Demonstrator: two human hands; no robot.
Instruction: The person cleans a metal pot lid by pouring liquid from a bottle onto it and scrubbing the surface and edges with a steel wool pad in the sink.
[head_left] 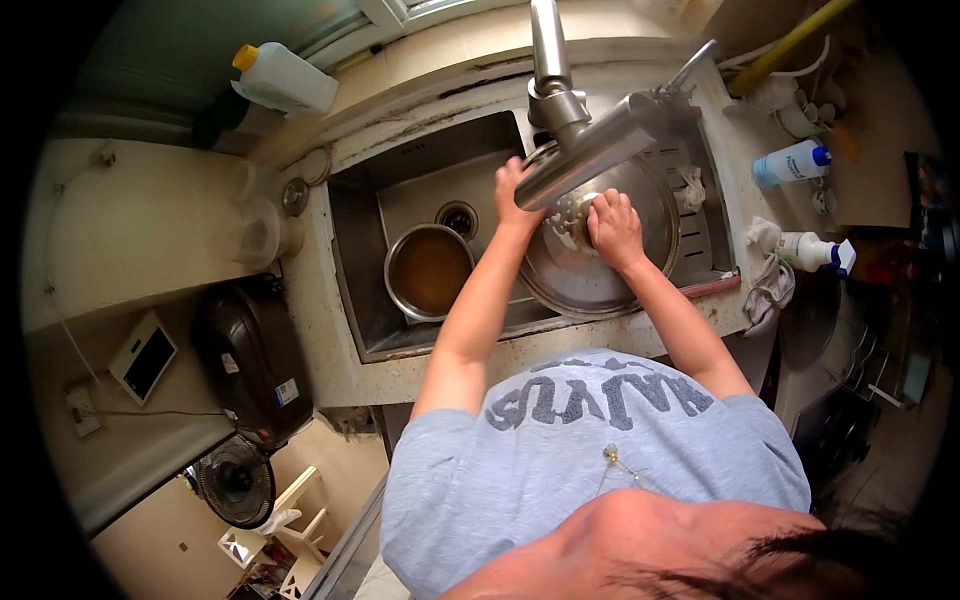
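Lid (562,264) is pinched centrally by right hand (615,230); how left hand (511,195) grips I cannot tell.

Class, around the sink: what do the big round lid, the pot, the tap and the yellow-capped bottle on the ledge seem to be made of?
Lid: probably stainless steel, smooth, with silvery glints.
Pot: likely steel too, from its shiny rim.
Tap: metal, satin-looking, with soft streaks of light; solid steel or plating, unclear.
Bottle: probably plastic, from its smooth, opaque white body.
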